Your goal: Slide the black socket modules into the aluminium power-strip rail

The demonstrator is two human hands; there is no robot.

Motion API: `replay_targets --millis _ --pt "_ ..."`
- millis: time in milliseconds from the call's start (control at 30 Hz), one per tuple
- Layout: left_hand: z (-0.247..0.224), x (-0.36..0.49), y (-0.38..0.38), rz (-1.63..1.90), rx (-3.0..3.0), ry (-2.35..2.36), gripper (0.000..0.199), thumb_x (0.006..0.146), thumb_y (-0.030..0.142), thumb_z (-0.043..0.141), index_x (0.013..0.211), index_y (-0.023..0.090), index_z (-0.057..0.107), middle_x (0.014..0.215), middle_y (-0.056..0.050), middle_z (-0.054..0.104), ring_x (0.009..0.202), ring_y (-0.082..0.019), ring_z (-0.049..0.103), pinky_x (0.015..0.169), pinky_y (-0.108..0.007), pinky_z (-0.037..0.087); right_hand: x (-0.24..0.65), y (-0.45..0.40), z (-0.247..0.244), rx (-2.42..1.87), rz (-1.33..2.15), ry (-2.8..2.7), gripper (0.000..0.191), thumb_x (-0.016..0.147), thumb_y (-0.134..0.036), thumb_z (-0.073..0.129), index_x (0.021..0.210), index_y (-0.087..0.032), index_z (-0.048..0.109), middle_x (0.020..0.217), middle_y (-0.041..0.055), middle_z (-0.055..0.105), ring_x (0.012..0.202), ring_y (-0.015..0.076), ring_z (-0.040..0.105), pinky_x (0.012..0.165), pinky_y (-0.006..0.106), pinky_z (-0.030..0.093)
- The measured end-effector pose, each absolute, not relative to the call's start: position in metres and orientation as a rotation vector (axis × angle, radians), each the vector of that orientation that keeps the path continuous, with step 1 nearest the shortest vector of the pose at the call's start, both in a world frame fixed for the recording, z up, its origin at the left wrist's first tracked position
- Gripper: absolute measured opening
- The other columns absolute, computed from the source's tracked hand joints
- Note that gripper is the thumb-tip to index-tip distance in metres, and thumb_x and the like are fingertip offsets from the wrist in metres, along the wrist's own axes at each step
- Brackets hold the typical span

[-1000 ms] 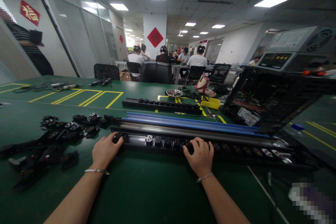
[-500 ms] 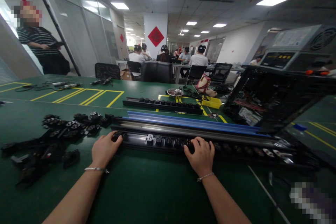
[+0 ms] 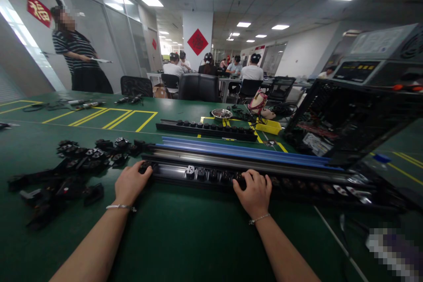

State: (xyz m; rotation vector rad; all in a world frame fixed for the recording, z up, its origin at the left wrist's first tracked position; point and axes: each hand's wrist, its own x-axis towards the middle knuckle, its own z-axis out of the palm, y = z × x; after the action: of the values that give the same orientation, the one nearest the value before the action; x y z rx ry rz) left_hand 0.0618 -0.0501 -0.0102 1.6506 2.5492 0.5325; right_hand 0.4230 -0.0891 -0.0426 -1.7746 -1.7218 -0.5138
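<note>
A long black channel rail (image 3: 172, 172) lies across the table in front of me, with several socket modules (image 3: 201, 173) seated in a row along it. At its left end, my left hand (image 3: 131, 183) pinches a dark socket module (image 3: 145, 166) between thumb and fingers. My right hand (image 3: 254, 191) is curled over another dark module further along the rail, its fingers hiding most of that piece. Right behind the rail lie a dark metal strip and a blue strip (image 3: 231, 150), parallel to it. Loose black socket parts (image 3: 95, 154) are heaped beside my left hand.
Beyond the strips lies a second black rail (image 3: 205, 130) with modules. A metal bowl (image 3: 221, 114) and a yellow tray (image 3: 269, 127) stand behind it. An open computer case (image 3: 346, 114) takes up the right side. A person (image 3: 79, 53) stands at the back left.
Both hands keep nearly the same place and grip on the modules. The standing person at the back left has moved to the right and turned. My view has shifted slightly.
</note>
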Motion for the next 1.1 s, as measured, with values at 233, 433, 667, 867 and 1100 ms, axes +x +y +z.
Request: replay_targets --millis 233,433,667,867,1100 --pt "-0.008 0.056 -0.049 0.522 1.615 2.559 0.056 0.076 0.056 0.035 0.118 0.026 0.055 0.095 -0.012 0.063 0.092 -0.030 0.058 0.073 -0.038 0.046 0.422 -0.090 -0.041 -1.774 -0.507 -1.725 0.029 0.077 -0.046 0.048 0.084 -0.021 0.060 0.099 0.0064 0.058 0.090 0.0214 0.049 0.099 0.045 0.018" --pt "-0.010 0.049 -0.047 0.532 1.585 2.559 0.055 0.076 0.056 0.033 0.117 0.027 0.056 0.096 -0.013 0.063 0.092 -0.031 0.058 0.072 -0.038 0.045 0.423 -0.089 -0.042 -1.773 -0.521 -1.727 0.029 0.077 -0.046 0.049 0.085 -0.020 0.060 0.099 0.0062 0.058 0.090 0.0211 0.049 0.099 0.045 0.018" --pt "-0.009 0.047 -0.046 0.513 1.520 2.578 0.056 0.076 0.057 0.034 0.118 0.026 0.056 0.099 -0.014 0.062 0.094 -0.031 0.058 0.073 -0.038 0.045 0.424 -0.089 -0.042 -1.775 -0.547 -1.728 0.030 0.076 -0.047 0.050 0.086 -0.020 0.060 0.100 0.0066 0.058 0.090 0.0214 0.050 0.099 0.045 0.019" --pt "-0.009 0.037 -0.045 0.492 1.533 2.574 0.059 0.077 0.058 0.032 0.121 0.025 0.052 0.102 -0.016 0.062 0.092 -0.032 0.057 0.071 -0.038 0.044 0.424 -0.089 -0.043 -1.773 -0.549 -1.727 0.029 0.076 -0.046 0.050 0.086 -0.020 0.060 0.101 0.0069 0.058 0.090 0.0215 0.050 0.099 0.046 0.019" --pt "-0.010 0.018 -0.045 0.473 1.447 2.631 0.060 0.077 0.059 0.031 0.120 0.024 0.053 0.099 -0.014 0.064 0.091 -0.032 0.058 0.070 -0.038 0.045 0.424 -0.090 -0.042 -1.779 -0.543 -1.734 0.030 0.077 -0.046 0.050 0.086 -0.020 0.061 0.100 0.0071 0.057 0.090 0.0214 0.049 0.098 0.046 0.019"
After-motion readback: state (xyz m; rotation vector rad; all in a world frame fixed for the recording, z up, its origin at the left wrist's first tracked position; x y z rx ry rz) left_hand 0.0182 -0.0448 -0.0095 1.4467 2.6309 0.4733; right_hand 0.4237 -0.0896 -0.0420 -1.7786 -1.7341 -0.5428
